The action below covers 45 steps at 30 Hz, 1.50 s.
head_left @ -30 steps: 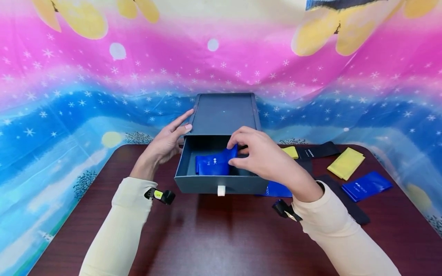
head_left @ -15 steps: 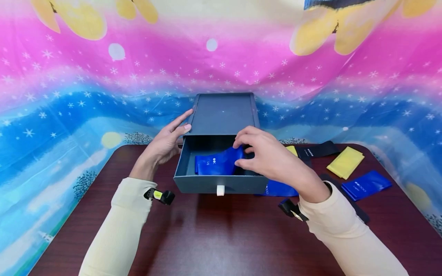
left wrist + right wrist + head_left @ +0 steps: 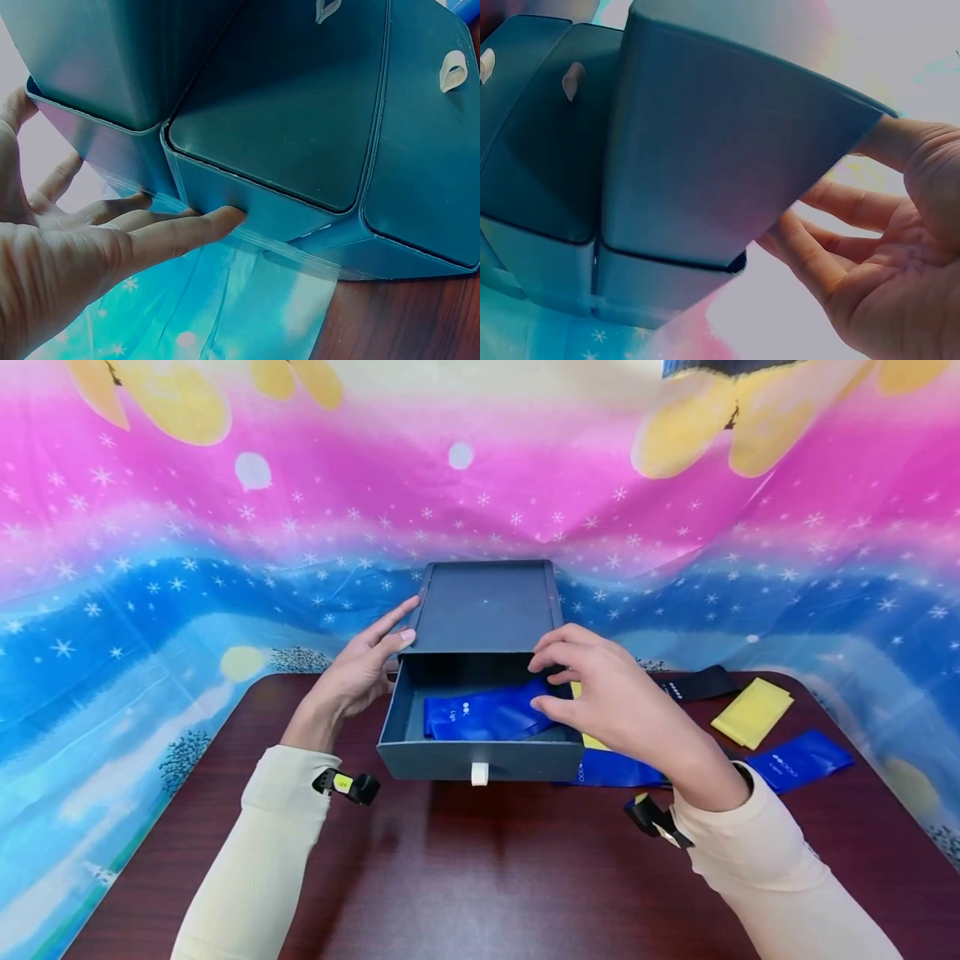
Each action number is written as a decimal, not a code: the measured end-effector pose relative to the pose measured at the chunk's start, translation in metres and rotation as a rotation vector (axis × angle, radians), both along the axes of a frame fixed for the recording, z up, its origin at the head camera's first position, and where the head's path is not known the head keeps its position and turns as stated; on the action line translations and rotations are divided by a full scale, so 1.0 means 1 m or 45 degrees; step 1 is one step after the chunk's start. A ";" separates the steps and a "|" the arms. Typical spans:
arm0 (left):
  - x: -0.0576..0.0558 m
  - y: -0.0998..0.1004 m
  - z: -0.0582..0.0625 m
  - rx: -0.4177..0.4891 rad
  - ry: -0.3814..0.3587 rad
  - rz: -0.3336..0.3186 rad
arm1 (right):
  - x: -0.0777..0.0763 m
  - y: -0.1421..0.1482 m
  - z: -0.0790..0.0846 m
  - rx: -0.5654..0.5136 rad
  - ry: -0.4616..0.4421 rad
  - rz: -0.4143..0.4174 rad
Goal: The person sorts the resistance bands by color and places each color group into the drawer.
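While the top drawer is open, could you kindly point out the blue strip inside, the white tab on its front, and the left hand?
Blue strip (image 3: 487, 714): head view, middle of its upper face.
White tab (image 3: 480, 774): head view, its front.
Left hand (image 3: 358, 670): head view, middle of the hand.

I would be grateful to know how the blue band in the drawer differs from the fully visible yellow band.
The blue band lies inside the open drawer; the yellow band lies on the table. The blue band shows white print; the yellow band shows none. Both look flat and folded.
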<state>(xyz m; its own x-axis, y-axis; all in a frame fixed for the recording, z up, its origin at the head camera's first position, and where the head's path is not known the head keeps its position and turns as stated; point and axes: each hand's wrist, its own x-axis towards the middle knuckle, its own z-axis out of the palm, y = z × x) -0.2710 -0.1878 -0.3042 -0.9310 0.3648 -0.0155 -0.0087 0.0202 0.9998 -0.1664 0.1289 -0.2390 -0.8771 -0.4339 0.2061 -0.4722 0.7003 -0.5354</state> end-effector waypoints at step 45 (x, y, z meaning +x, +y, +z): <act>0.000 0.000 -0.003 0.010 0.007 0.003 | -0.008 0.110 -0.086 0.132 0.001 -0.172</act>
